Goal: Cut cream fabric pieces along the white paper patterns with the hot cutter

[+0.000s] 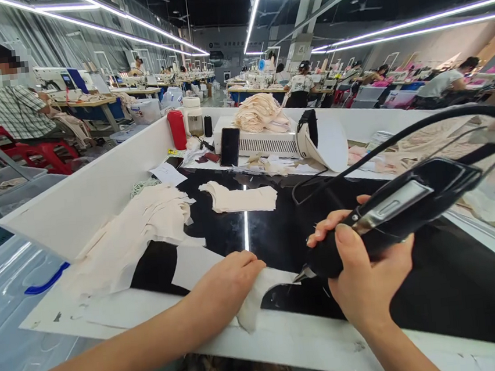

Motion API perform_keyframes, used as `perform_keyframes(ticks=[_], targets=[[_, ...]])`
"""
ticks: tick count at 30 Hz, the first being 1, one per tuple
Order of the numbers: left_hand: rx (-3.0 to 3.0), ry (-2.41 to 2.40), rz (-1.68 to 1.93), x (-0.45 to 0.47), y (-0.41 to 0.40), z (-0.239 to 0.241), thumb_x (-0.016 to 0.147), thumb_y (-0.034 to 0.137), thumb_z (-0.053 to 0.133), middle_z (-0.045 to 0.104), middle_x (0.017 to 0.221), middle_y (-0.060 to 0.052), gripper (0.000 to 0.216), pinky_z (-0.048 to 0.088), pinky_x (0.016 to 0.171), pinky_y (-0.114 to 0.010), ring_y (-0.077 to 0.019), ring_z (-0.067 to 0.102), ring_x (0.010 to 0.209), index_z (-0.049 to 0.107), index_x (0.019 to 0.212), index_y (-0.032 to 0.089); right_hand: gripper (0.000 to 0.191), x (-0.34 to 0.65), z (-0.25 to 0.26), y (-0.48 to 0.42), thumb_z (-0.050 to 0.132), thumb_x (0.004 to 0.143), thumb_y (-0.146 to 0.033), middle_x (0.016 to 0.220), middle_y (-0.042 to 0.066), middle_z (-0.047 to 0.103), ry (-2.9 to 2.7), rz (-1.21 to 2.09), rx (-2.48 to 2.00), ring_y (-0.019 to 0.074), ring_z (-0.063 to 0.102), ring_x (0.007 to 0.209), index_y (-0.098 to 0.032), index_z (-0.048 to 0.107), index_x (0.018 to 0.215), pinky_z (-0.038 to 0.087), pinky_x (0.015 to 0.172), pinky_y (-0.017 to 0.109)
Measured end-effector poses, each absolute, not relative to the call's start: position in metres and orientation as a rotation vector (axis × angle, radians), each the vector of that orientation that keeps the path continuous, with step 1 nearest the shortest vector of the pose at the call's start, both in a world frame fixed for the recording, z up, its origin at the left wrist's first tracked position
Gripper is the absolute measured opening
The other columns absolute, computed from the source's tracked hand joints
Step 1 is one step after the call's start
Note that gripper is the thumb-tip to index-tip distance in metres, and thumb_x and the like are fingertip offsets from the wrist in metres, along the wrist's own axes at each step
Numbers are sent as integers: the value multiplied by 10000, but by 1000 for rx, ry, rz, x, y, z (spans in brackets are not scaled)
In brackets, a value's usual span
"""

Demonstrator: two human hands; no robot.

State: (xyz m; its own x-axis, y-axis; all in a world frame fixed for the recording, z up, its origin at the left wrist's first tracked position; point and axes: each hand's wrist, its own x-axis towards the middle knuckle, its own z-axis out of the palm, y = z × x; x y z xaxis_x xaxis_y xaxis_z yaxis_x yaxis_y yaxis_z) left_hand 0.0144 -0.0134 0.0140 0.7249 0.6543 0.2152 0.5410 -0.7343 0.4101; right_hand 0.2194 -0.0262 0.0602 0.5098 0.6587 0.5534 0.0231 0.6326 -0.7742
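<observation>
My right hand (370,273) is wrapped round a black handheld power tool (390,212) with a clear window in its side and a thick cable. The tool's narrow metal tip (305,274) touches the pointed right end of a cream fabric piece (268,282), near the front of a glossy black work surface (286,222). My left hand (234,280) grips that fabric from the left, its fingers curled over it; the fingertips are partly hidden. Left of my hand lies a layered heap of cream fabric pieces (137,225). A small stack of cut fabric (240,199) lies farther back.
White panels (110,175) wall the table. At the back stand a red cup (177,129), a phone (230,146), a white vented box (269,142) bearing a fabric pile (260,113), and a curved white shield (324,143). Co-workers sit at sewing tables beyond.
</observation>
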Motion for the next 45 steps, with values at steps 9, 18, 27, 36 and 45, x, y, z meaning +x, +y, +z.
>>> perform_keyframes(ticks=[9, 18, 27, 36, 45], targets=[[2783, 856, 402, 13, -12, 23, 885, -86, 522, 666, 1175, -83, 386, 585, 915, -328, -216, 657, 1037, 624, 1165, 159, 459, 214, 61, -34, 850, 844, -302, 836, -50, 688, -951, 451, -826, 154, 646, 615, -284, 589, 1221, 574, 588, 337], [2898, 849, 448, 13, -11, 24, 876, -99, 512, 658, 1224, -116, 410, 592, 923, -349, -241, 646, 1083, 597, 1211, 122, 368, 211, 63, -36, 867, 820, -305, 838, -43, 696, -939, 451, -839, 153, 647, 607, -258, 586, 1054, 588, 607, 350], [2790, 1111, 316, 1, -10, 21, 995, -20, 452, 616, 1003, -55, 238, 572, 839, -377, -223, 602, 906, 596, 1035, 165, 392, 210, 64, -35, 875, 811, -315, 805, -39, 698, -935, 438, -835, 160, 646, 590, -249, 572, 1050, 582, 563, 331], [2792, 815, 633, 23, -5, 33, 955, -67, 454, 597, 1295, -123, 322, 529, 1043, -367, -231, 576, 1183, 564, 1183, 132, 399, 208, 64, -35, 878, 810, -295, 816, -47, 708, -924, 444, -836, 151, 649, 588, -246, 568, 1058, 589, 576, 322], [2675, 1064, 339, 29, -16, 21, 1003, -18, 467, 643, 1073, -57, 238, 544, 895, -357, -217, 604, 989, 625, 1043, 155, 399, 208, 63, -37, 877, 800, -293, 814, -33, 707, -922, 436, -832, 159, 648, 579, -247, 560, 1038, 583, 549, 327]])
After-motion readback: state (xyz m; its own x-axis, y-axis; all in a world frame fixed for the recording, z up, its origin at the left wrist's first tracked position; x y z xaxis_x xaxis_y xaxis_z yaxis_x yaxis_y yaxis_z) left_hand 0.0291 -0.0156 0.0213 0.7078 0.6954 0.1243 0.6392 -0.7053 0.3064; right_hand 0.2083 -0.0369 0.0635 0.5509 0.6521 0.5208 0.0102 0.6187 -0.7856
